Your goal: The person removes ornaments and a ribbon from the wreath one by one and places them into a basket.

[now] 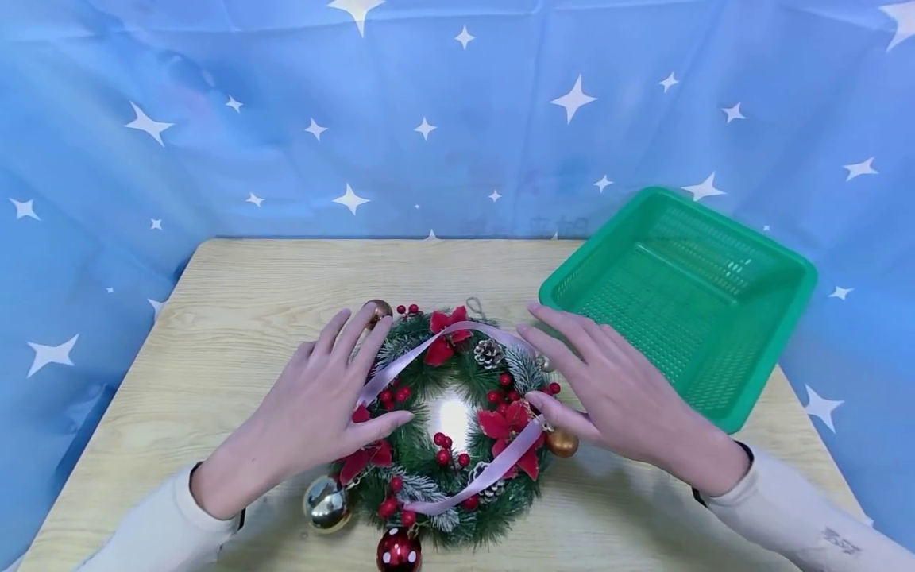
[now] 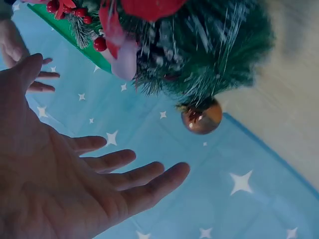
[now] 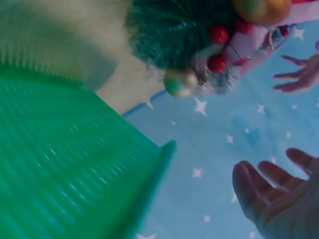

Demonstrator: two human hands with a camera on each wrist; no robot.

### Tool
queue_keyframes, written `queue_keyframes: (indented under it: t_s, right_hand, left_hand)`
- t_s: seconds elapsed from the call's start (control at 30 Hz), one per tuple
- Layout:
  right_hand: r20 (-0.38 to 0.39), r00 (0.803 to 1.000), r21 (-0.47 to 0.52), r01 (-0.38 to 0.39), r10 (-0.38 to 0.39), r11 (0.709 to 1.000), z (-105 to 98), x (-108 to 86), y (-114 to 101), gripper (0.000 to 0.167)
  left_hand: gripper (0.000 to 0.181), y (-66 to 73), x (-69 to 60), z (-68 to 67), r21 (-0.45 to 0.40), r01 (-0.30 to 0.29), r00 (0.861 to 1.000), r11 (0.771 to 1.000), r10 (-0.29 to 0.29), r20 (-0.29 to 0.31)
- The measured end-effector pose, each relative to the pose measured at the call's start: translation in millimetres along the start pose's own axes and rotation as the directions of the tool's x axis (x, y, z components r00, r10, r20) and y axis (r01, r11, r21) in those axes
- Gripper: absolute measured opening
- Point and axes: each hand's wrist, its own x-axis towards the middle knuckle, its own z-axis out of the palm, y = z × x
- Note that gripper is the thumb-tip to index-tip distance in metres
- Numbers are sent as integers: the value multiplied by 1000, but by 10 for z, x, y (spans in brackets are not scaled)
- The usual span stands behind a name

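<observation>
pale sleeves [image 1: 153, 520] enter from both bottom corners, and from my remote seat i see two bare hands around a wreath [image 1: 475, 373] lying near the middle of the table [image 1: 236, 286]. the left hand [image 1: 322, 405] hovers over the wreath's left side, fingers straight and spread, thumb out; the right hand [image 1: 618, 385] hovers by its right side, fingers loosely extended, slightly apart. a lilac ribbon [image 1: 500, 469] loops over the greenery. shiny baubles [image 1: 326, 503] sit round the edge. beyond the right hand stands a green basket [image 1: 658, 310].
</observation>
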Motion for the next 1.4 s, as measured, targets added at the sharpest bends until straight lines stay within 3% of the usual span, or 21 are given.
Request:
queue_keyframes:
  t_s: [0.2,0.43,0.67,1.17,1.4]
  right_hand:
    - [-37,997,45,-73,74,996,114,-86,28,71]
    - [-25,981,135,-185,190,973,225,-136,29,63]
    - [15,956,195,-290,293,937,335,-182,29,62]
    - [66,925,230,-378,373,897,457,-244,19,47]
    - [71,920,243,-391,385,888,510,-291,28,45]
  left_hand:
    - [114,-17,-96,56,-84,72,997,994,-68,43]
    - [110,-66,-181,155,-125,73,997,989,-72,20]
    - [106,-101,-214,235,-194,83,996,977,-75,50]
    - [103,-121,-226,329,-264,97,994,960,-79,79]
    - [103,-109,-212,374,-286,112,991,952,-86,103]
